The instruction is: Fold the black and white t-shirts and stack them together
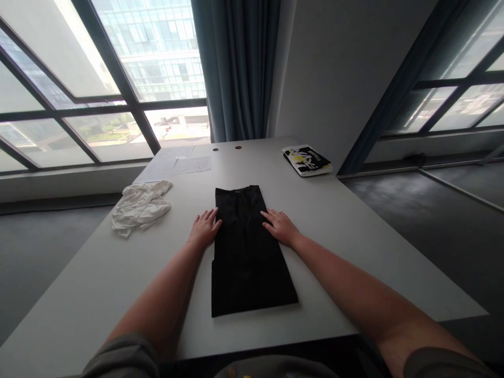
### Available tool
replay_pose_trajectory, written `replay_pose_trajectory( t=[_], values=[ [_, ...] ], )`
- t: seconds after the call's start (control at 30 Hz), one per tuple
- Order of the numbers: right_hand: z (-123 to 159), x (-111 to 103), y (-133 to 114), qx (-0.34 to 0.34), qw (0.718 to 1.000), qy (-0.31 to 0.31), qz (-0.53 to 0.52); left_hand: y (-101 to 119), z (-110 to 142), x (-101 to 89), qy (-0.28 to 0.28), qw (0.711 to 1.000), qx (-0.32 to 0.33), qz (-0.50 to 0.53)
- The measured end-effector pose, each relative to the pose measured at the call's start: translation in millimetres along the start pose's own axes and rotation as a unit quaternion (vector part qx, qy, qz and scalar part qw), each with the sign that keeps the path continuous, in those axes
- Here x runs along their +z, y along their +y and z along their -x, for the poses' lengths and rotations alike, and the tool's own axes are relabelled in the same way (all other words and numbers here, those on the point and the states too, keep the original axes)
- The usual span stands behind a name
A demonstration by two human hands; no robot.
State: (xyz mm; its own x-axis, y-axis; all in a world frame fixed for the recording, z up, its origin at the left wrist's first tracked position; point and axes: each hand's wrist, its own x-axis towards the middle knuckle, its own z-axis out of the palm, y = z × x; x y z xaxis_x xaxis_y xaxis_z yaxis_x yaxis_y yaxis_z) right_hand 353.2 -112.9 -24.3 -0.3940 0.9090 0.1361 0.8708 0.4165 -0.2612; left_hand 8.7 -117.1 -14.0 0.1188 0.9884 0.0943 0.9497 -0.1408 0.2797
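A pair of black trousers point(248, 252) lies folded lengthwise on the white table, its waistband at the far end and its broader end close to me. Flat at the left edge of the cloth rests my left hand point(205, 227), fingers spread and fingertips touching the fabric. On the opposite edge, my right hand point(282, 227) also lies open, its fingers reaching onto the trousers. Neither hand grasps anything.
The white table point(334, 252) carries a crumpled white garment point(142, 207) at the left and sheets of paper point(191, 165) behind it. A black-and-white bag or booklet point(307, 160) lies at the back right. Beyond the table hangs a blue curtain point(238, 68) beside windows.
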Motion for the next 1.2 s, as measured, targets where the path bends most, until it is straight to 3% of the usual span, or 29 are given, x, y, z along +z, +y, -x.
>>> replay_pose_trajectory(
  t=[0.2,0.37,0.53,0.73,0.9,1.03,1.2],
  values=[
    [-80,2,15,0.031,0.997,0.051,-0.056,-9,-75,5.9,-0.017,1.000,-0.008,0.015],
    [-128,5,24,0.044,0.995,0.056,-0.075,-13,-106,10.7,-0.006,1.000,0.000,0.031],
    [-159,11,34,0.051,0.994,0.051,-0.080,-16,-128,11.1,0.002,0.999,0.006,0.039],
    [-168,14,43,0.073,0.989,0.073,-0.110,-20,-149,11.0,0.055,0.994,0.016,0.089],
    [-167,10,43,0.079,0.981,0.097,-0.147,-23,-151,9.0,0.076,0.989,0.022,0.123],
    [-160,5,39,0.071,0.973,0.127,-0.180,-24,-140,6.8,0.109,0.972,0.027,0.205],
    [-140,2,29,0.045,0.957,0.180,-0.225,-16,-109,6.5,0.159,0.930,0.023,0.331]
  ],
)
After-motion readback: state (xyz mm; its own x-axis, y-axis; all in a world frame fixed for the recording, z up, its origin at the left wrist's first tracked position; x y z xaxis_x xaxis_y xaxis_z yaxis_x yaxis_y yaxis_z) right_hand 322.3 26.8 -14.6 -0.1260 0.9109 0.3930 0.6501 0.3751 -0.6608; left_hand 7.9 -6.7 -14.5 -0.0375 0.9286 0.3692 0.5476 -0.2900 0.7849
